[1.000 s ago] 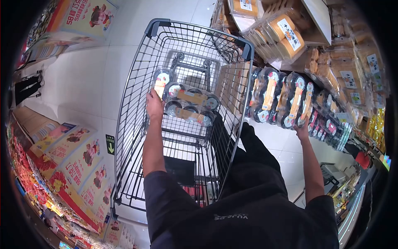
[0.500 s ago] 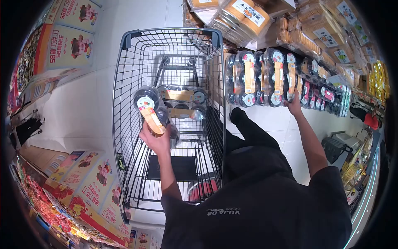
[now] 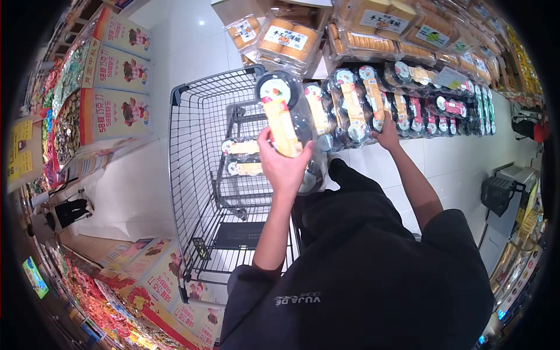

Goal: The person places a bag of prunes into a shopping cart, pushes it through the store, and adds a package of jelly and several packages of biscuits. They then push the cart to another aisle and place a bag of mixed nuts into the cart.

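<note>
My left hand (image 3: 286, 163) is closed round a multipack of dark lidded cups (image 3: 277, 93) with an orange-yellow paper band. It is held tilted over the cart's right rim, beside the display row. My right hand (image 3: 388, 135) grips the near end of a similar banded multipack (image 3: 374, 96) in that row; its fingertips are partly hidden behind the pack. Inside the wire shopping cart (image 3: 201, 87), two more such multipacks (image 3: 242, 146) lie one beside the other.
Bagged round crackers (image 3: 289, 39) are stacked behind the row of cup packs. Further right stand packs with pink bands (image 3: 431, 122) and green ones (image 3: 483, 111). Red and yellow cartons (image 3: 119, 87) of sweets stand left of the cart. A grey bin (image 3: 496, 195) sits at the right.
My left hand has carried its multipack from above the cart's middle to its right rim, next to the display. My right hand stays at the row, and the view has shifted.
</note>
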A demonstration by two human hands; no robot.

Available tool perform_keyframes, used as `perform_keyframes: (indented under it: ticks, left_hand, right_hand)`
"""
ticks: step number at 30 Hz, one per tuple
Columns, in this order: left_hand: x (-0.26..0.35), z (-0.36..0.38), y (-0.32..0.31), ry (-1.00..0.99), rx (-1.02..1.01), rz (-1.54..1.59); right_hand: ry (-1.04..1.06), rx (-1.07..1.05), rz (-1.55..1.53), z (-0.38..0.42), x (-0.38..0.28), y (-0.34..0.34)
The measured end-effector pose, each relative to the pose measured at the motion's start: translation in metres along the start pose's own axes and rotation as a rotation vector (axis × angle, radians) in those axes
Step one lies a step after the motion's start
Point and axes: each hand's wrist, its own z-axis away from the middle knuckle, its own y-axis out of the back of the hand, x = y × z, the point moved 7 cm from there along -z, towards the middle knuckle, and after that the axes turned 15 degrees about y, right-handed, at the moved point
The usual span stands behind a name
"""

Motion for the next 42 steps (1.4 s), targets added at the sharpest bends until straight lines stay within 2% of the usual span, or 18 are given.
perform_keyframes:
  ticks: [2,4,6,8,12,16,20,22,25,26,28,29,31,32,34,36,38,42]
  left_hand:
    - [-0.001,-0.001,-0.052,0.002,-0.016,0.011]
    - [-0.005,-0.003,-0.091,0.129,-0.053,-0.107]
    - [-0.011,-0.009,-0.124,0.076,-0.031,-0.154]
    - [-0.02,-0.015,-0.152,0.128,-0.03,-0.258]
    - [-0.028,-0.025,-0.184,0.125,-0.024,-0.387]
    - [-0.04,-0.032,-0.2,0.182,-0.011,-0.434]
    - [-0.044,-0.035,-0.203,0.126,-0.024,-0.481]
    - [-0.047,-0.034,-0.197,0.145,-0.061,-0.476]
    - [-0.027,-0.027,-0.176,-0.156,-0.132,-0.311]
    - [-0.022,-0.028,-0.157,-0.157,-0.125,-0.307]
    - [-0.006,-0.019,-0.108,-0.431,0.157,-0.496]
    - [-0.015,-0.022,-0.092,-0.425,0.162,-0.494]
    - [-0.05,-0.038,-0.058,-0.228,0.273,-0.664]
    - [-0.079,-0.047,-0.051,-0.221,0.282,-0.659]
    - [-0.162,-0.072,-0.059,0.124,-0.101,-0.108]
    - [-0.145,-0.059,-0.057,0.112,-0.184,-0.004]
    - [-0.132,-0.052,-0.053,-0.05,-0.136,-0.146]
    - [-0.137,-0.045,-0.049,-0.044,-0.108,-0.119]
  right_hand:
    - [0.001,0.029,-0.057,0.005,-0.01,0.007]
    - [-0.023,0.034,-0.046,0.007,-0.013,0.008]
    - [0.042,0.102,-0.195,0.012,-0.018,0.011]
    - [0.024,0.109,-0.198,0.014,-0.018,0.013]
    - [-0.02,0.09,-0.185,0.016,-0.017,0.013]
    - [0.05,0.098,-0.174,0.015,-0.017,0.015]
    - [0.056,0.087,-0.236,0.015,-0.015,0.011]
    - [-0.006,0.056,-0.195,0.013,-0.011,0.009]
    - [-0.011,0.029,-0.182,0.013,-0.016,0.013]
    - [0.002,0.043,-0.191,0.012,-0.017,0.014]
    - [0.003,0.03,-0.194,0.011,-0.018,0.017]
    - [0.004,0.016,-0.198,0.012,-0.018,0.016]
    - [0.021,0.022,-0.221,0.01,-0.015,0.012]
    - [0.029,0.031,-0.246,0.008,-0.013,0.009]
    - [0.024,0.0,-0.243,0.006,-0.01,0.006]
    - [0.051,0.039,-0.244,0.006,-0.009,0.005]
    - [0.062,0.027,-0.214,0.006,-0.008,0.004]
    - [0.024,-0.003,-0.164,0.003,-0.007,0.003]
